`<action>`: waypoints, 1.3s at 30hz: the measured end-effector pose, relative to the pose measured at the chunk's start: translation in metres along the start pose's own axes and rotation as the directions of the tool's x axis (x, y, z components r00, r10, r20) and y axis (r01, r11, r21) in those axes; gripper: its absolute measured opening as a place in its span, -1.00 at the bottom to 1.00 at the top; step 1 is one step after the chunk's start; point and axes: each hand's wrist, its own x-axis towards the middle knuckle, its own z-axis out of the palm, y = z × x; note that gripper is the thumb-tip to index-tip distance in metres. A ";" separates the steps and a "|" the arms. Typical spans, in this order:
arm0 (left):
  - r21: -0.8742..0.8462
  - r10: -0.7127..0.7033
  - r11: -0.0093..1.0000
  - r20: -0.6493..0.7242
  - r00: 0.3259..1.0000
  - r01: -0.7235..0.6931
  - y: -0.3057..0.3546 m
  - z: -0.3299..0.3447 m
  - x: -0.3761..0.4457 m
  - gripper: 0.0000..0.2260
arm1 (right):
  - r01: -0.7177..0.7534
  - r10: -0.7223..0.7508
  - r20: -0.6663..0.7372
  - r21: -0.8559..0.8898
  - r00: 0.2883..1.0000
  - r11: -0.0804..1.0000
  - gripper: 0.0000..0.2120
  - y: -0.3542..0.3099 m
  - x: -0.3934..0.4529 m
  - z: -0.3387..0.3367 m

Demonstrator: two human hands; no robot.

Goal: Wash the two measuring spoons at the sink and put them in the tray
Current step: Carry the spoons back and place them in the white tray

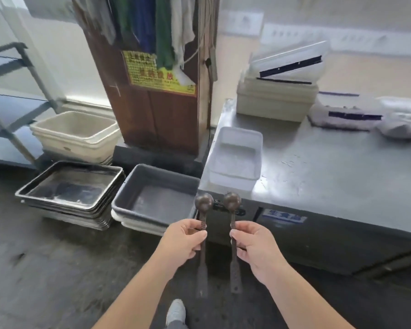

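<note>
Head view | left hand (184, 238) pinches left spoon (202, 224) upright | right hand (254, 245) pinches right spoon (233, 222) upright

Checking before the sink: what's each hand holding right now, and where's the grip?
Left hand: one measuring spoon, pinched mid-handle. Right hand: other spoon, same grip, bowls up.

— What do the spoons look like?
— Two dark metal spoons, left spoon (203, 233) and right spoon (233, 231), upright, side by side, round bowls up.
— The tray?
— A clear tray (235, 157), empty, on the counter corner.
</note>
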 end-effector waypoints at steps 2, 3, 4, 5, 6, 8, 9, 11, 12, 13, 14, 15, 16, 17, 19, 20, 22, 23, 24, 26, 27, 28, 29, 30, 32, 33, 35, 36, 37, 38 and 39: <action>0.065 -0.008 0.998 0.030 1.000 0.006 0.019 -0.006 0.038 -0.91 | -0.011 0.012 -0.063 0.017 0.998 1.000 -0.87 -0.019 0.023 0.007; 0.097 0.000 0.995 0.047 0.999 -0.005 0.029 -0.009 0.055 -0.92 | -0.015 0.017 -0.090 0.030 0.996 0.999 -0.87 -0.028 0.034 0.011; 0.127 0.013 0.992 0.063 0.998 -0.021 0.039 -0.011 0.073 -0.92 | -0.014 0.019 -0.115 0.046 0.993 0.999 -0.88 -0.036 0.045 0.014; 0.157 0.023 0.987 0.070 0.997 -0.033 0.049 -0.012 0.090 -0.92 | -0.015 0.023 -0.137 0.064 0.990 0.998 -0.88 -0.043 0.056 0.017; 0.182 0.030 0.982 0.071 0.997 -0.042 0.059 -0.012 0.105 -0.93 | -0.017 0.029 -0.155 0.079 0.988 0.997 -0.88 -0.050 0.065 0.020; 0.202 0.039 0.978 0.087 0.995 -0.056 0.078 -0.009 0.133 -0.93 | -0.023 0.041 -0.186 0.099 0.982 0.995 -0.88 -0.064 0.082 0.024; 0.210 0.042 0.976 0.103 0.994 -0.063 0.086 -0.005 0.146 -0.93 | -0.030 0.050 -0.197 0.105 0.979 0.994 -0.88 -0.071 0.092 0.024; 0.232 0.050 0.970 0.124 0.991 -0.078 0.102 0.003 0.174 -0.94 | -0.034 0.056 -0.215 0.105 0.975 0.994 -0.89 -0.085 0.114 0.019; 0.246 0.054 0.966 0.128 0.990 -0.084 0.109 0.008 0.189 -0.94 | -0.031 0.054 -0.221 0.107 0.974 0.994 -0.89 -0.093 0.127 0.015; 0.256 0.058 0.963 0.132 0.990 -0.090 0.116 0.013 0.204 -0.95 | -0.026 0.053 -0.230 0.118 0.972 0.993 -0.90 -0.101 0.140 0.011; 0.252 0.064 0.963 0.137 0.988 -0.097 0.122 0.019 0.221 -0.95 | -0.017 0.048 -0.240 0.132 0.970 0.991 -0.90 -0.110 0.156 0.006; 0.241 0.069 0.965 0.136 0.988 -0.101 0.127 0.025 0.237 -0.96 | -0.009 0.042 -0.246 0.133 0.968 0.991 -0.89 -0.118 0.172 0.000; 0.237 0.067 0.967 0.133 0.989 -0.097 0.133 0.031 0.253 -0.95 | -0.005 0.036 -0.248 0.123 0.968 0.992 -0.89 -0.124 0.189 -0.005; 0.237 0.063 0.967 0.132 0.989 -0.094 0.138 0.038 0.267 -0.95 | 0.003 0.027 -0.247 0.119 0.969 0.993 -0.89 -0.132 0.205 -0.011; 0.248 0.047 0.965 0.137 0.990 -0.080 0.147 0.053 0.297 -0.94 | 0.018 0.010 -0.233 0.117 0.973 0.993 -0.88 -0.147 0.239 -0.020; 0.262 0.025 0.963 0.131 0.991 -0.059 0.149 0.060 0.312 -0.94 | 0.007 0.019 -0.230 0.111 0.973 0.994 -0.87 -0.152 0.257 -0.023; 0.295 -0.006 0.955 0.111 0.994 -0.027 0.151 0.074 0.336 -0.90 | -0.018 0.042 -0.213 0.114 0.976 0.993 -0.84 -0.158 0.287 -0.026; 0.306 -0.014 0.952 0.103 0.995 -0.018 0.150 0.081 0.348 -0.89 | -0.033 0.055 -0.195 0.114 0.979 0.993 -0.81 -0.159 0.302 -0.025; 0.314 -0.030 0.949 0.096 0.995 -0.001 0.147 0.087 0.360 -0.89 | -0.054 0.073 -0.185 0.106 0.980 0.993 -0.78 -0.160 0.316 -0.025; 0.330 -0.080 0.943 0.091 0.993 0.046 0.142 0.099 0.380 -0.88 | -0.109 0.119 -0.197 0.062 0.973 0.992 -0.74 -0.158 0.338 -0.022; 0.348 -0.108 0.935 0.097 0.989 0.068 0.138 0.104 0.388 -0.87 | -0.131 0.133 -0.204 0.019 0.970 0.991 -0.75 -0.156 0.346 -0.020; 0.375 -0.131 0.923 0.108 0.985 0.082 0.134 0.109 0.396 -0.86 | -0.151 0.140 -0.214 -0.036 0.967 0.988 -0.77 -0.153 0.353 -0.017; 0.409 -0.148 0.908 0.116 0.982 0.088 0.129 0.112 0.403 -0.85 | -0.168 0.142 -0.228 -0.098 0.963 0.981 -0.81 -0.151 0.359 -0.014; 0.447 -0.160 0.890 0.119 0.980 0.091 0.123 0.115 0.409 -0.81 | -0.183 0.140 -0.244 -0.162 0.960 0.970 -0.82 -0.148 0.364 -0.011; 0.542 -0.177 0.836 0.117 0.977 0.087 0.114 0.117 0.419 -0.79 | -0.220 0.142 -0.286 -0.263 0.948 0.939 -0.82 -0.139 0.375 -0.005; 0.587 -0.183 0.805 0.114 0.976 0.082 0.111 0.116 0.422 -0.81 | -0.240 0.148 -0.303 -0.291 0.941 0.926 -0.81 -0.135 0.379 -0.002; 0.656 -0.187 0.752 0.122 0.975 0.062 0.108 0.114 0.426 -0.86 | -0.282 0.173 -0.325 -0.326 0.930 0.902 -0.77 -0.128 0.383 0.001; 0.684 -0.181 0.728 0.127 0.975 0.046 0.107 0.112 0.427 -0.89 | -0.299 0.182 -0.336 -0.339 0.924 0.892 -0.75 -0.125 0.383 0.001; 0.709 -0.172 0.705 0.126 0.977 0.033 0.107 0.112 0.427 -0.92 | -0.311 0.186 -0.344 -0.353 0.920 0.883 -0.72 -0.121 0.384 0.000; 0.726 -0.162 0.687 0.119 0.980 0.025 0.106 0.111 0.427 -0.94 | -0.317 0.187 -0.346 -0.371 0.919 0.873 -0.70 -0.119 0.384 0.000; 0.741 -0.147 0.672 0.110 0.983 0.018 0.104 0.111 0.427 -0.90 | -0.316 0.181 -0.340 -0.401 0.923 0.860 -0.69 -0.118 0.383 -0.001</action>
